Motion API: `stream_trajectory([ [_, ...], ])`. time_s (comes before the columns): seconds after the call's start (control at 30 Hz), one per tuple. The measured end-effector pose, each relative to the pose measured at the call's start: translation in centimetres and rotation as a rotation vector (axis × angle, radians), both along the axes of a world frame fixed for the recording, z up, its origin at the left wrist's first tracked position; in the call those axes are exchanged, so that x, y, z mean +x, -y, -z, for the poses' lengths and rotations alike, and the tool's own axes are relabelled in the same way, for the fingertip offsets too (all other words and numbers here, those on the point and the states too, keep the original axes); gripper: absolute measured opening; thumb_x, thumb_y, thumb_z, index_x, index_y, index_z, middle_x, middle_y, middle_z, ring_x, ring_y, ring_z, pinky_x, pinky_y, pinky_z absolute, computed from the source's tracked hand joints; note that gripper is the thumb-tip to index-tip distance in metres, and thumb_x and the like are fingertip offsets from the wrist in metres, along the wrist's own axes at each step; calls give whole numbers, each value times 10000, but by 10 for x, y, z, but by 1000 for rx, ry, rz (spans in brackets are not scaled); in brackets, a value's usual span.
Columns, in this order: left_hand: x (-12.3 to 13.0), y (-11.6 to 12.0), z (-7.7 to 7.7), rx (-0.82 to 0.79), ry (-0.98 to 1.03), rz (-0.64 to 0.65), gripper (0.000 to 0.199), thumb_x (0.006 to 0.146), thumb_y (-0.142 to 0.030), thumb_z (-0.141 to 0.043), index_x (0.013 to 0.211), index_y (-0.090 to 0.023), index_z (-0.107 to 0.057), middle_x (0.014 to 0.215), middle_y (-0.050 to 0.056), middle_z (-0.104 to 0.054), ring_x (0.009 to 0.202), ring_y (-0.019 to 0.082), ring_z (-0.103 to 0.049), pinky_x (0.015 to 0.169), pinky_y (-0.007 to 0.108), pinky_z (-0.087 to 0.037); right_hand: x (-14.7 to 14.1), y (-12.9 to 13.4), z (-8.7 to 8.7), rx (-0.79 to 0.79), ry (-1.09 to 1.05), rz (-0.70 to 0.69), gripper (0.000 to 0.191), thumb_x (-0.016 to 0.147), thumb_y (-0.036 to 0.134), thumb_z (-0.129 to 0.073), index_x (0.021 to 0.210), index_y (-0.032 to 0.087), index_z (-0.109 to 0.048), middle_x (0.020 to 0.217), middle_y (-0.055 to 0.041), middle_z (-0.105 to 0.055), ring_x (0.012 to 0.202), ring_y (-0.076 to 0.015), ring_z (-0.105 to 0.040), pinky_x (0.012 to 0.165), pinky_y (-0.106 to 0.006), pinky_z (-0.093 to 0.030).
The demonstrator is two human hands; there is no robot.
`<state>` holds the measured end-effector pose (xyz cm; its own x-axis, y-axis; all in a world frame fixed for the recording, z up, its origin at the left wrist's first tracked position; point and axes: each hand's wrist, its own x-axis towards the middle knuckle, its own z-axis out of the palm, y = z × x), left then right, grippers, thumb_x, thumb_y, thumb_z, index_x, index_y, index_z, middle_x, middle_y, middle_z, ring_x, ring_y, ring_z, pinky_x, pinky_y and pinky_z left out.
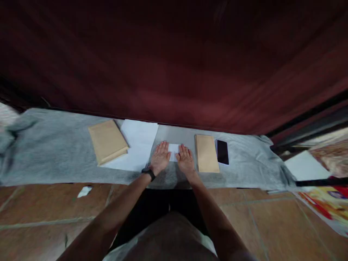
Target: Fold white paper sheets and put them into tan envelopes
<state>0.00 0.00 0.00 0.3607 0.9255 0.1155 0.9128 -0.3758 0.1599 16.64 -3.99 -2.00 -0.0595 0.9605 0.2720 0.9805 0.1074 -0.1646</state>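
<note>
A person's left hand (pixel 160 157) and right hand (pixel 185 158) are pressing flat at a small white paper (pixel 173 148) on a grey cloth (pixel 59 145), fingers extending toward twelve o'clock, lying close together and gripping nothing. A brown envelope (pixel 107 141) is overlapping white sheets (pixel 140 132) toward nine o'clock; a brown packet (pixel 207 154) and phone (pixel 223 152) are lying toward three. The paper is looking light and easily creased, its six o'clock edge offering a hold. Hands are hiding its sides; blur is obscuring any folds.
</note>
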Motion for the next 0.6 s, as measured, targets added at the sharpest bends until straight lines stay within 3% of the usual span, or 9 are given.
stream_trajectory([
  [0.4, 1, 8, -2, 33, 15, -73, 610, 1028, -359, -274, 1561, -64, -305, 1644, 144, -262, 1536, 270, -207, 1259, 460, -174, 11, 4, -1, 50, -14, 41, 569, 1067, 408, -332, 1537, 92, -380, 1568, -160, -416, 1432, -293, -416, 1190, -485, -291],
  [0.6, 1, 25, -3, 45, 9, 149, 541, 1032, -353, -307, 1554, -226, -366, 1643, 33, -299, 1544, 229, -182, 1267, 447, -153, 10, 4, 0, 52, -22, 40, 570, 1069, 399, -303, 1545, 90, -363, 1573, -162, -411, 1437, -285, -404, 1186, -482, -291],
])
